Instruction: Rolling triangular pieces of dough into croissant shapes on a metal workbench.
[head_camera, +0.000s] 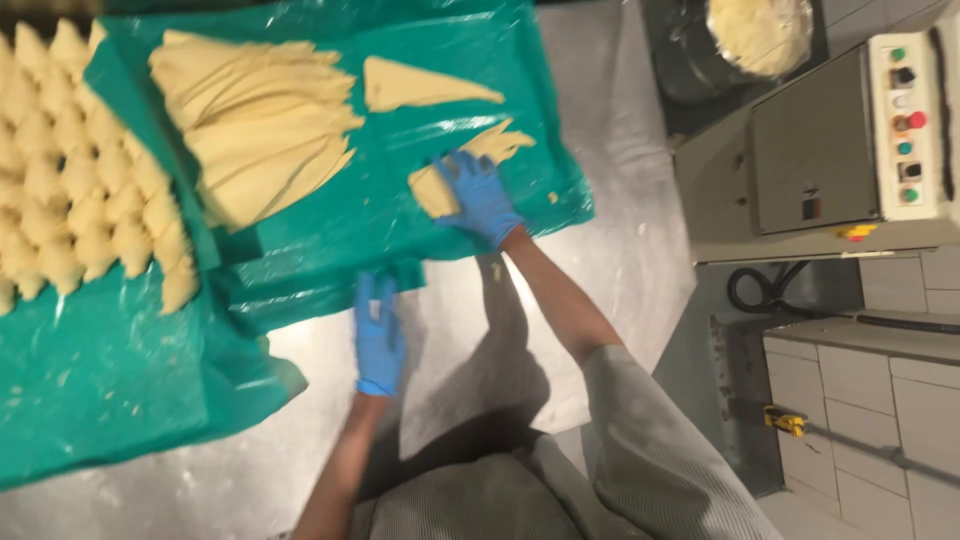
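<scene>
Progress, judged from the layout: several rows of rolled croissants (75, 170) already sit on the green plastic sheet (120, 400) at left, while a fanned stack of cut dough triangles (255, 125) and one single triangle (420, 85) remain unrolled on the sheet further back. The right hand (480, 195), in a blue glove, reaches forward with arm extended and presses flat, fingers spread, on a dough piece (470, 160) lying on the sheet; it grips nothing closed. The left hand (378, 335), also gloved, rests flat and open at the sheet's edge near the steel surface (600, 260), holding nothing.
</scene>
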